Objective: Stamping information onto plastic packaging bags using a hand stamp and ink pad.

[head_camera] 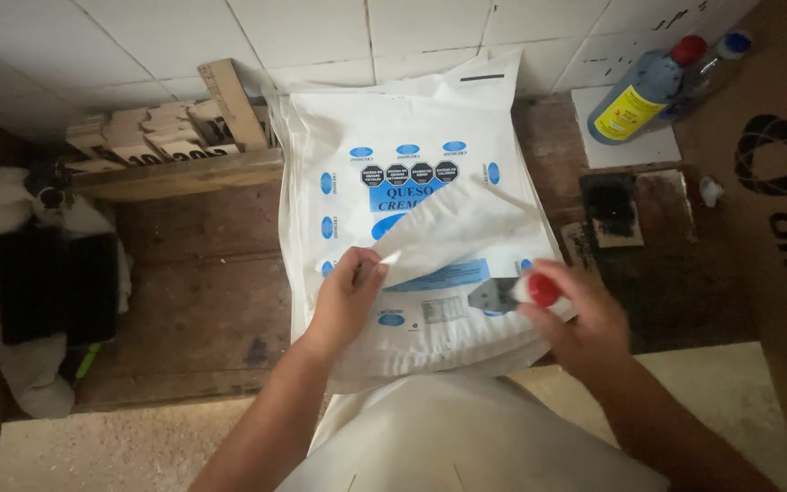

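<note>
- Setting: a small packing or stamping station in a food workshop, not a home kitchen.
- Evidence: stack of printed white bags beyond the fingers; ink pad right of them; worn wooden bench; tiled wall; cardboard carton.

You have a stack of flat white plastic bags with blue printing and black octagon marks, lying on the dark wooden surface against the tiled wall. The top bag is partly lifted: its lower corner is peeled up and folded back, showing the plain white underside. You also have a small tool with a grey metal body and a red end, resting over the lower right part of the stack.
</note>
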